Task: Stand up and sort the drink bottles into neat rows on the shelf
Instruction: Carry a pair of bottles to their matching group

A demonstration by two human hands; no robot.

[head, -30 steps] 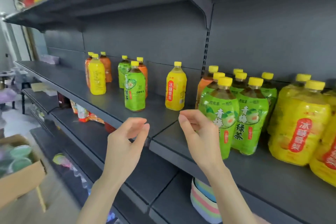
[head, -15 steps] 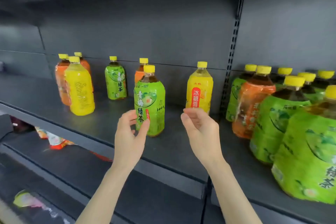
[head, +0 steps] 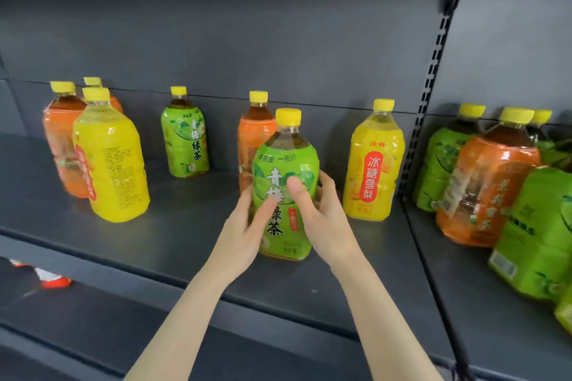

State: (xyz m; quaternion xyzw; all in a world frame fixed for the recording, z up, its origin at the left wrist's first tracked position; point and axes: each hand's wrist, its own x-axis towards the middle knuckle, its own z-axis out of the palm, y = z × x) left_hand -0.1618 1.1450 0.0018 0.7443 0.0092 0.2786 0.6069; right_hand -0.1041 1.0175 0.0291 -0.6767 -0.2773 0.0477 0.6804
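Fingers of the left hand (head: 241,235) and right hand (head: 325,223) wrap the upright green tea bottle (head: 284,161), likely to shift it into a matching row.

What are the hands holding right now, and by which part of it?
Both hands grip the front green tea bottle by its labelled middle: left hand on its left side, right hand on its right, thumb across the label.

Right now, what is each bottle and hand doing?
front green bottle: upright, capped, held by both hands
left hand: grips its left side
right hand: grips its right side
middle orange bottle: upright, capped
right yellow bottle: upright, capped
back green bottle: upright, capped
left yellow bottle: upright, capped
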